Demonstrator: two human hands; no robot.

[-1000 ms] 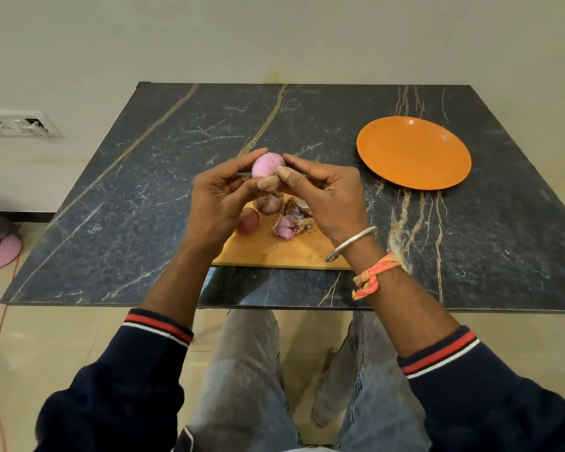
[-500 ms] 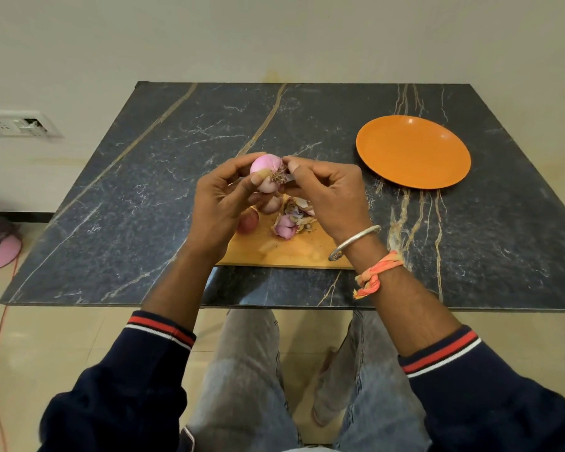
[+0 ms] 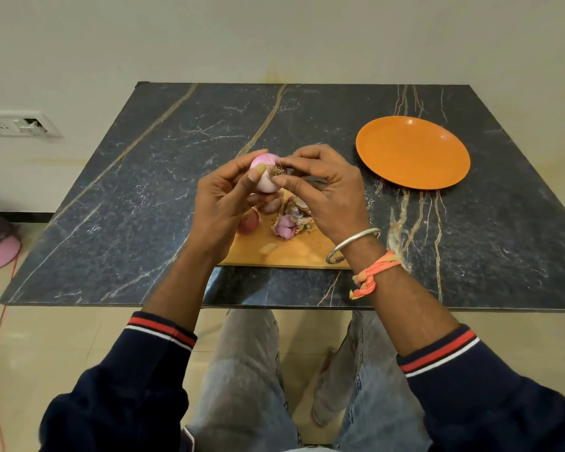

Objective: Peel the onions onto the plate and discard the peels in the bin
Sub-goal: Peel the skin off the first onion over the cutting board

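Step in hand: finishing off one onion, likely the first, since the plate [image 3: 411, 151] carried none that I could see. Your left hand [image 3: 222, 203] was wrapped round a pale pink onion [image 3: 263, 182], held up above the chopping board [image 3: 291, 256] near the middle of the desk [image 3: 144, 197], thumb across its near face and fingers behind. Your right hand [image 3: 330, 194] pinched the brown root tuft [image 3: 276, 171] between thumb and forefinger. A dark thin thing [image 3: 312, 181] showed under the right fingers, possibly a knife, could not tell. Judgement: the skin looked clean off, so the root seemed the last bit to come away. The next move called for a firm pull or twist at the tuft while your left hand braced, a drop of that scrap onto the heap, then a carry to the right and away from you to the plate, which sat well apart from the board. Count: onions, two certain: the one in your hands and a second onion [image 3: 249, 221], red skin on, lying on the board and half hidden by your left hand; others may have sat behind the hands. Peels [image 3: 291, 220]: one heap on the board just under your right hand, plus one pale scrap [image 3: 269, 246] nearer you. One plate, one board. Bin not in view, so the peels had a trip ahead of them
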